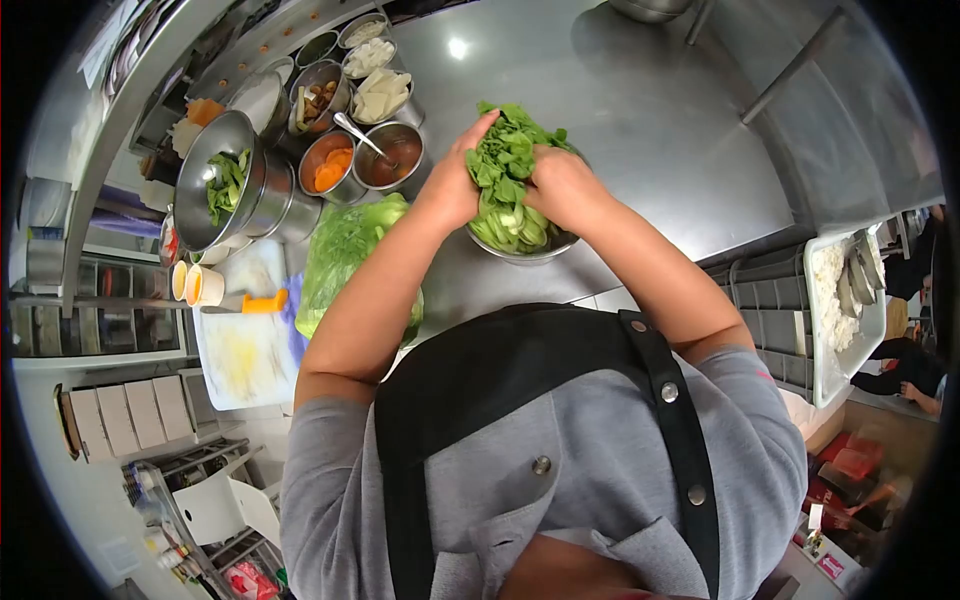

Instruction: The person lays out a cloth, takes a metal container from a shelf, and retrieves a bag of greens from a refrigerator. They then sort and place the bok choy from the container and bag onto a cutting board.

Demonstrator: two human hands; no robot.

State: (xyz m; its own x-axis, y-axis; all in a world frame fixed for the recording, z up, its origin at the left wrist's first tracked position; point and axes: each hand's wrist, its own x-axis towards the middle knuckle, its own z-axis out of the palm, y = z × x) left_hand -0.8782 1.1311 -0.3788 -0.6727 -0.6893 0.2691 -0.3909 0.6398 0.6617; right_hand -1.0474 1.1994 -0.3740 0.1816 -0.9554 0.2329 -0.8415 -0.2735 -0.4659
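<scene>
Noted: leafy greens (506,160), loosely bunched, darker leaves uppermost and pale stem ends towards me, heaped above the rim of a round, shiny metal bowl (522,259) on the counter (640,130), between my left hand (452,182) and right hand (566,188), both touching them.

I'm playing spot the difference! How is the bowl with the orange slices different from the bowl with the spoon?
The orange-slice bowl holds solid orange slices, but the spoon bowl holds reddish-brown liquid. The spoon bowl has a metal spoon leaning on its rim, while the orange-slice bowl has none. Both are round, shiny metal and open on top, and they sit side by side.
</scene>
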